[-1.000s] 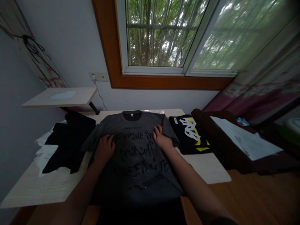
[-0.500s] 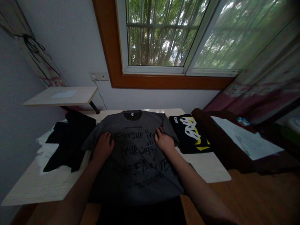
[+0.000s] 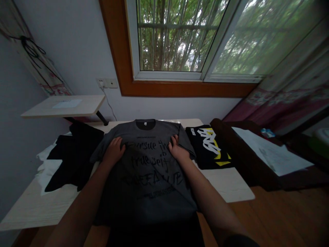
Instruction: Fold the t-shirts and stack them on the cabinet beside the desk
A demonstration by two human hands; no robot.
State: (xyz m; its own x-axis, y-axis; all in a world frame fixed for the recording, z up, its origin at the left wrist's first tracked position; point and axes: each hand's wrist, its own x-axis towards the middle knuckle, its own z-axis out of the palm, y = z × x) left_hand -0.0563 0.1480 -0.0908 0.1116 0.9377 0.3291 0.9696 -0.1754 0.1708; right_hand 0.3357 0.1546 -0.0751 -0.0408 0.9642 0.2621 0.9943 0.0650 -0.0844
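Observation:
A dark grey T-shirt (image 3: 151,164) with black lettering lies spread face up, its collar toward the window and its lower part in shadow near my body. My left hand (image 3: 113,151) rests on the shirt's left side below the shoulder, fingers stretched out and thumb apart. On the opposite side, beside the right sleeve, my right hand (image 3: 178,148) lies on the fabric with its fingers spread. Neither palm is visible. Just past the right sleeve is a folded black T-shirt (image 3: 209,147) with a white and yellow print.
Black garments (image 3: 73,154) lie over white cloth (image 3: 45,171) on the left of the pale table (image 3: 33,209). Above them juts a small raised shelf (image 3: 64,111) with a paper on it. A dark brown covered surface (image 3: 244,151) bearing a white sheet (image 3: 272,151) adjoins at right.
Both hands stay at nearly the same places on the grey T-shirt. Its lower front looks a little smoother, and the view has shifted slightly.

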